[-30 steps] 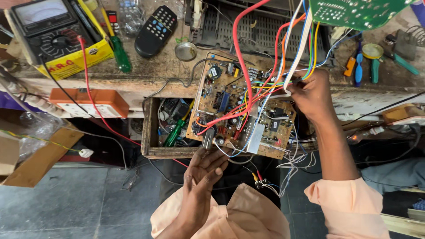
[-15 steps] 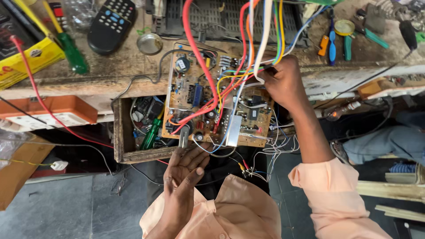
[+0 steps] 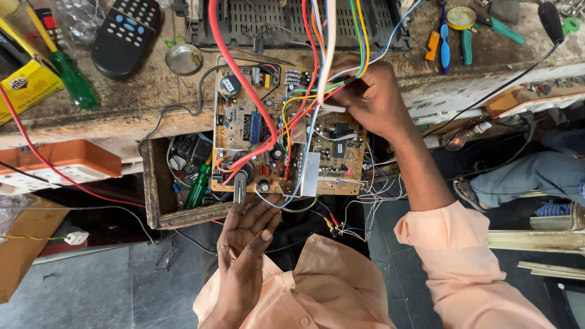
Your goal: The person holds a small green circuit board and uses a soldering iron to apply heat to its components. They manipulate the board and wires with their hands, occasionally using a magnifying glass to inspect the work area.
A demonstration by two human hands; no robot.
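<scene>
Yellow cardboard box (image 3: 24, 88) far left on worn wooden table (image 3: 146, 97). Tan rectangular circuit board (image 3: 286, 131) overhangs table edge, long axis left-right. Right hand (image 3: 372, 97) grip pinching coloured wire bundle (image 3: 326, 67); left hand (image 3: 247, 240) grip spread beneath board.

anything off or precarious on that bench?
Yes: the circuit board hangs over the bench edge above an open drawer, propped underneath by the left hand. The right hand grips a tangle of wires.
</scene>
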